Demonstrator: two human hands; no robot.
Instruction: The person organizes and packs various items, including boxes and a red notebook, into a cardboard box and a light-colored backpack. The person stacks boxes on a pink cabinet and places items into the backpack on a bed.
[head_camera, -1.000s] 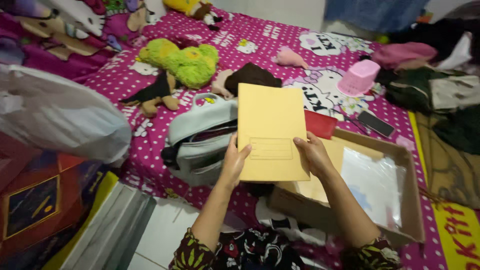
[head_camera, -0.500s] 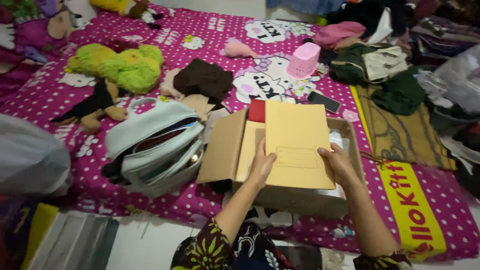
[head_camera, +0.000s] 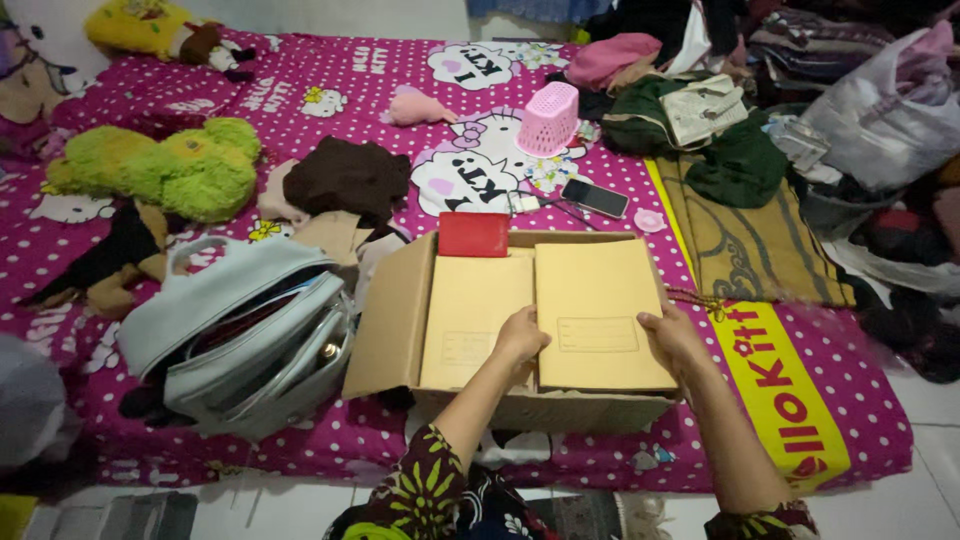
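- The left hand (head_camera: 520, 337) and the right hand (head_camera: 674, 338) each pinch a lower edge of a flat yellow-brown paper book (head_camera: 600, 315), grip closed on it.
- The book lies over the right half of an open brown cardboard box (head_camera: 385, 320) on the pink dotted bed (head_camera: 330, 445).
- A second yellow-brown book (head_camera: 470, 310) lies inside, at the left.
- A pale grey open backpack (head_camera: 240, 335) sits just beside the box.

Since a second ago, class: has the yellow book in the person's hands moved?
Yes. The yellow book has moved from over the grey bag rightwards and down into the cardboard box, both hands gripping it.
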